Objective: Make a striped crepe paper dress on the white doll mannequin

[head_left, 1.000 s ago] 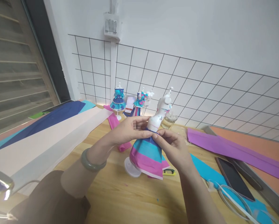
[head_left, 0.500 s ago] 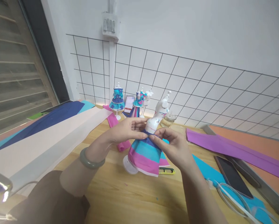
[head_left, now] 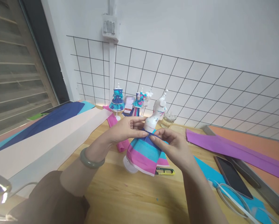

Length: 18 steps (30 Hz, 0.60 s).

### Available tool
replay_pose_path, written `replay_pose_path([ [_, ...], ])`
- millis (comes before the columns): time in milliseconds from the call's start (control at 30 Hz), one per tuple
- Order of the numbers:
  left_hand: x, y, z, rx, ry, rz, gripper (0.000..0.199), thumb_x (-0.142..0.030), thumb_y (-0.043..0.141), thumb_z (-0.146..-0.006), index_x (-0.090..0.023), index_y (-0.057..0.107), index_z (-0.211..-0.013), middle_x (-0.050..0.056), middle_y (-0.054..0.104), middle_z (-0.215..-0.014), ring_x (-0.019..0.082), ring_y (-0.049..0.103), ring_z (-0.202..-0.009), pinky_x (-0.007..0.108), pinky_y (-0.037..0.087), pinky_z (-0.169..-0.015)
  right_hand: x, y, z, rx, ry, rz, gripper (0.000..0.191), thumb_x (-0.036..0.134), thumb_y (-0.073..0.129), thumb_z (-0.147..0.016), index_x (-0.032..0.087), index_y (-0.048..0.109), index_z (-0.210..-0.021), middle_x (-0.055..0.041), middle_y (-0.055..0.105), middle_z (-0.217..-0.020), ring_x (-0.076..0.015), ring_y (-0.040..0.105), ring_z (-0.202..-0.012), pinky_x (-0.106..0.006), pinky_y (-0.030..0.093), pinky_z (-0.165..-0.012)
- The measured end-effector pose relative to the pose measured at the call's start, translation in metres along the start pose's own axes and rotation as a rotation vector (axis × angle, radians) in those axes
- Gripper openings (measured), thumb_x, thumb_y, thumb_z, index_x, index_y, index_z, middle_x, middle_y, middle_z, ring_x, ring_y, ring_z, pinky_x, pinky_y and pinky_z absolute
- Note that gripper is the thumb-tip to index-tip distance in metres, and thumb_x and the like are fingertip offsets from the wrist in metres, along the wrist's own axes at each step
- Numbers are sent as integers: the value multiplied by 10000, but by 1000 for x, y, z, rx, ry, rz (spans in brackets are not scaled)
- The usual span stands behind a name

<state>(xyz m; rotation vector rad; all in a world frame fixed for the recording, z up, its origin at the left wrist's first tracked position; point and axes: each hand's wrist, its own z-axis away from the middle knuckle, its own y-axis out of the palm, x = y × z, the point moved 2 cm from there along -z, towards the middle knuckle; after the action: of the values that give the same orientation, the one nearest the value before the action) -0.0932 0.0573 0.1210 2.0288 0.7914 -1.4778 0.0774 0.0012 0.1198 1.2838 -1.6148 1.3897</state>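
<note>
A small white mannequin (head_left: 151,123) leans to the right on its round white base (head_left: 129,165). Around its lower part hangs a miniature skirt (head_left: 143,152) in dark blue, turquoise and pink bands with a white hem. My left hand (head_left: 132,129) pinches the skirt's dark blue top edge from the left, thumb in front. On the other side my right hand (head_left: 168,140) pinches the same edge between thumb and forefinger. Both thumbs nearly meet at the waist. Yellow-and-green thread snips (head_left: 165,171) lie behind the skirt's right side, partly hidden.
Dressed mini mannequins (head_left: 117,99) and a phone (head_left: 129,104) stand at the back, near a glass cup (head_left: 168,119). Pale fabric (head_left: 48,133) covers the left; purple (head_left: 223,146) and turquoise cloth, a dark phone (head_left: 234,177) and a white cable (head_left: 233,199) lie right.
The mannequin has tipped slightly more upright, its top shifting left. The skirt's hem has moved a little left, showing more of the snips. Both hands keep their pinch at the waist.
</note>
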Motion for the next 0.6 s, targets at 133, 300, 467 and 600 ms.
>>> replay_pose_path([
  [133,-3,1,0,-42,-5,-33,595,-170,738,-670,-156,552,-1235,142,628,-1177,270,545,-1153,409,430,-969,1,0,1,10,-37,11,242,415,659,-760,176,626,-775,-12,606,-706,-123,529,-616,-239,419,-523],
  [300,-4,3,1,-31,-1,-41,592,-153,721,-682,-159,545,-1247,145,626,-1178,283,539,-1159,439,410,-987,3,1,4,49,-121,67,215,399,631,-793,190,659,-837,-23,624,-725,-145,557,-659,-253,441,-537],
  [467,-2,3,1,-2,8,-19,615,-158,718,-682,-173,527,-1267,138,619,-1190,286,522,-1178,432,416,-982,1,0,3,47,-162,72,207,390,623,-803,197,681,-849,-39,663,-779,-167,589,-711,-275,469,-572],
  [600,-2,2,1,4,-9,-11,608,-154,720,-677,-173,537,-1256,138,623,-1184,288,517,-1183,432,416,-982,0,0,2,11,-175,86,193,382,633,-795,206,698,-840,-35,677,-781,-174,598,-727,-294,482,-619],
])
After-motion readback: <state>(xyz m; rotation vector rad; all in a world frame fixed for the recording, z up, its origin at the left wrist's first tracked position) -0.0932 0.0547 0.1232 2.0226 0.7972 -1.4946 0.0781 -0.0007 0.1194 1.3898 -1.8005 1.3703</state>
